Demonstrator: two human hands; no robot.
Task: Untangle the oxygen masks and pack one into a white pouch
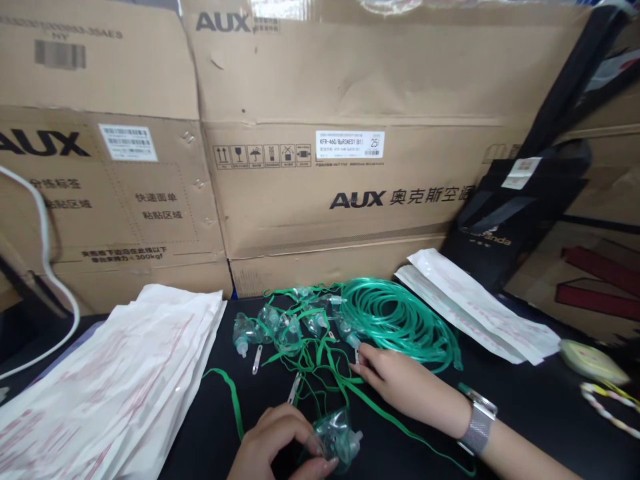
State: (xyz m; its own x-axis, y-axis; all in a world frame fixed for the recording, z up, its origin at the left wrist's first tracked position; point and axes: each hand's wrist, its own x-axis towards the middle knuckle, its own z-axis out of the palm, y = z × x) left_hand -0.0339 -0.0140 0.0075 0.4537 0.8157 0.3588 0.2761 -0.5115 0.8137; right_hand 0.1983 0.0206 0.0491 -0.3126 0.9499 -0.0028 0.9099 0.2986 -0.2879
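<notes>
My left hand (285, 443) is at the bottom centre, its fingers closed on the rim of a clear green oxygen mask (339, 440). The mask's pale connector points right. Farther up, my right hand (383, 370) pinches at a small flat metal strip (357, 355); its fingertips partly cover the strip. Several more oxygen masks (290, 330) lie in a cluster beyond both hands, with green elastic straps (320, 357) tangled around them. Loose metal strips with holes lie nearby, one metal strip (257, 360) left of the straps. A coil of green tubing (400, 320) rests behind my right hand.
White printed pouches (125, 373) are stacked at left; more white pouches (475, 313) lie at right. Large cardboard boxes (300, 227) stand along the back. A black bag (505, 220) leans at right, near a beaded loop (600, 403). A white cable (50, 260) hangs at left.
</notes>
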